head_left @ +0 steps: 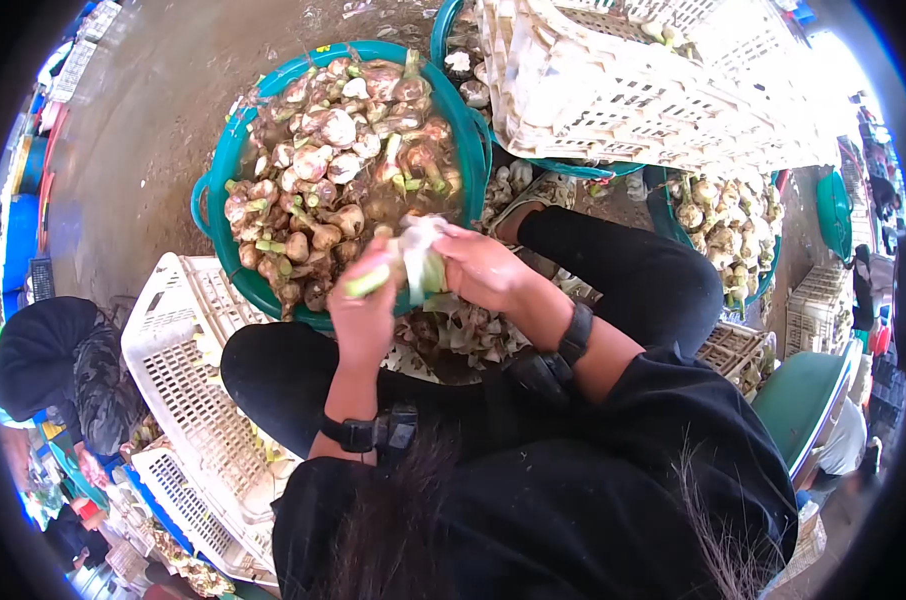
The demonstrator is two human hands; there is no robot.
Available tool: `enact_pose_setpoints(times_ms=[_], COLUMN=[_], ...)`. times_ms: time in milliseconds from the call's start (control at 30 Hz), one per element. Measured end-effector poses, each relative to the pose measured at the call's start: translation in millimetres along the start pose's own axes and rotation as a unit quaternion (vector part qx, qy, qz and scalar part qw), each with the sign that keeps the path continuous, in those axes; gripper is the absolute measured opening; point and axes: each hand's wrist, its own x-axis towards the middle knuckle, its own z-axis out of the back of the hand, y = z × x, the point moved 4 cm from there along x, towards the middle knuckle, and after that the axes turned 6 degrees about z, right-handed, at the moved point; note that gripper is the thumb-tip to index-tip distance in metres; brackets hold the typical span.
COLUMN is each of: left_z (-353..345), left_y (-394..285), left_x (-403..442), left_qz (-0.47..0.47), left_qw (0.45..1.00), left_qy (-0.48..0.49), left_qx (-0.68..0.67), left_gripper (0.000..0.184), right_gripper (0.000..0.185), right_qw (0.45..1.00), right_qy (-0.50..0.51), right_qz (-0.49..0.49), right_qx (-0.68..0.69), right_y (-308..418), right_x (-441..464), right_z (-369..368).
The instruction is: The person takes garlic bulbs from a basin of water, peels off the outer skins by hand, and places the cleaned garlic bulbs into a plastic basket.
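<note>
Over the near rim of a round teal tub (220, 190), my left hand (365, 300) is closed around a pale green garlic stalk (367, 281). Close beside it on the right, my right hand (481, 268) pinches a whitish, leafy garlic peel (422, 245), which hangs between the two hands. Both hands are blurred by motion. The tub holds many garlic bulbs (323, 130) with cut stalks, some lying in brownish water. Below my hands, loose peels (463, 335) are piled on the ground between my legs.
White plastic crates (613, 100) stand at the upper right, another white crate (188, 350) at the left. A second tub of garlic (733, 225) is beyond my right knee. A person in a dark head covering (43, 350) is at the far left.
</note>
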Motion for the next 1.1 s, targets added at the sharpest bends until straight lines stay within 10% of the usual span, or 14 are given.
enact_pose_setpoints(times_ms=[67, 267, 333, 400, 467, 500, 600, 667, 733, 833, 933, 1000, 1100], left_z=[8, 25, 29, 41, 55, 59, 54, 79, 137, 149, 95, 49, 5], left_y=[23, 62, 60, 59, 46, 39, 15, 11, 27, 12, 0, 17, 59], left_x=[0, -10, -6, -7, -12, -13, -16, -35, -69, -102, -64, -29, 13], left_qz=[0.241, 0.403, 0.38, 0.376, 0.377, 0.382, 0.345, 0.239, 0.134, 0.131, 0.315, 0.411, 0.446], left_qw=[0.828, 0.685, 0.686, 0.676, 0.694, 0.717, 0.765, 0.711, 0.71, 0.7, 0.736, 0.803, 0.875], left_qy=[-0.124, -0.221, -0.194, -0.192, -0.234, -0.256, -0.301, -0.324, -0.208, -0.296, -0.292, -0.249, -0.109], left_qx=[-0.492, -0.565, -0.589, -0.603, -0.566, -0.524, -0.453, -0.576, -0.66, -0.637, -0.523, -0.354, -0.154], left_gripper=[0.024, 0.02, 0.019, 0.016, 0.016, 0.016, 0.016, 0.017, 0.027, 0.052, 0.058, 0.061, 0.05], right_gripper=[0.033, 0.022, 0.017, 0.024, 0.023, 0.04, 0.059, 0.055, 0.048, 0.039, 0.037, 0.035, 0.026], right_qw=[0.994, 0.971, 0.956, 0.832, 0.428, 0.329, 0.601, 0.611, 0.421, 0.318, 0.373, 0.564, 0.661], right_qy=[0.025, -0.012, -0.103, -0.11, -0.029, 0.0, 0.087, 0.084, -0.061, 0.001, 0.066, 0.042, 0.124], right_qz=[0.023, 0.2, 0.08, -0.024, -0.065, 0.08, 0.18, 0.089, -0.115, -0.1, -0.189, 0.003, 0.024], right_qx=[-0.105, -0.129, -0.262, -0.543, -0.901, -0.941, -0.774, -0.782, -0.898, -0.943, -0.906, -0.825, -0.739], right_y=[7, 83, 77, 64, 52, 44, 8, -5, -3, -12, -29, -30, -15], right_x=[-20, -57, -51, -44, -37, -39, -18, 13, 59, 93, 103, 93, 39], right_z=[2, 6, 20, 54, 46, 26, -43, -43, 9, 77, 91, 73, 2])
